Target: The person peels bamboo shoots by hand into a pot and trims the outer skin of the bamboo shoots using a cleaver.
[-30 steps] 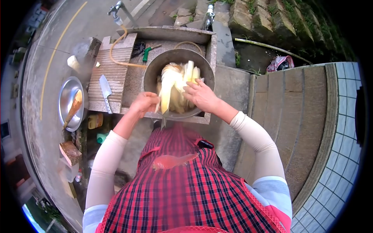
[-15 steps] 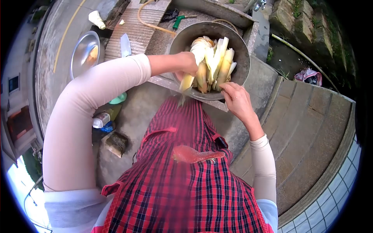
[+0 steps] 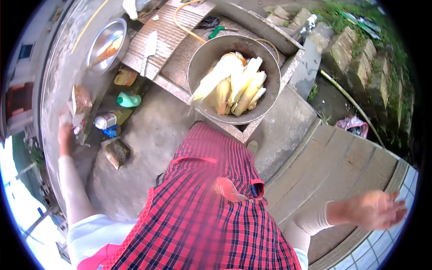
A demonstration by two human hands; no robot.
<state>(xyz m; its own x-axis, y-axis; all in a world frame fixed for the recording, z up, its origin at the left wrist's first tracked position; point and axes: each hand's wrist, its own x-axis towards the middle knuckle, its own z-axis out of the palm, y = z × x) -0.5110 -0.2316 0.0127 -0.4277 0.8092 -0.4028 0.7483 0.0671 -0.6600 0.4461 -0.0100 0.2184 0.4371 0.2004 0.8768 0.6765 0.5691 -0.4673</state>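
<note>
Several pale yellow-green bamboo shoots (image 3: pixel 245 85) are heaped in a large round metal pot (image 3: pixel 195 74), and neither hand touches them. My right hand (image 3: pixel 378 209) is held out to the lower right, above the ledge and away from the pot. Its fingers are spread and nothing shows in them. Far to the left, my left hand (image 3: pixel 66 128) is smeared by motion. A brownish block (image 3: pixel 81 99) is close to it, but its fingers are too blurred to make out.
A cleaver (image 3: pixel 150 45) lies on the ridged slab (image 3: pixel 173 20) beside the pot. Left of it stands a shiny metal bowl (image 3: pixel 118 28). A teal bottle (image 3: pixel 129 99), a white container (image 3: pixel 105 120) and a stone (image 3: pixel 115 152) sit lower down. Concrete steps (image 3: pixel 333 157) are on the right.
Both hands have left the bamboo shoots and moved apart, my left hand out to the far left and my right hand to the lower right. The shoots stay in the pot.
</note>
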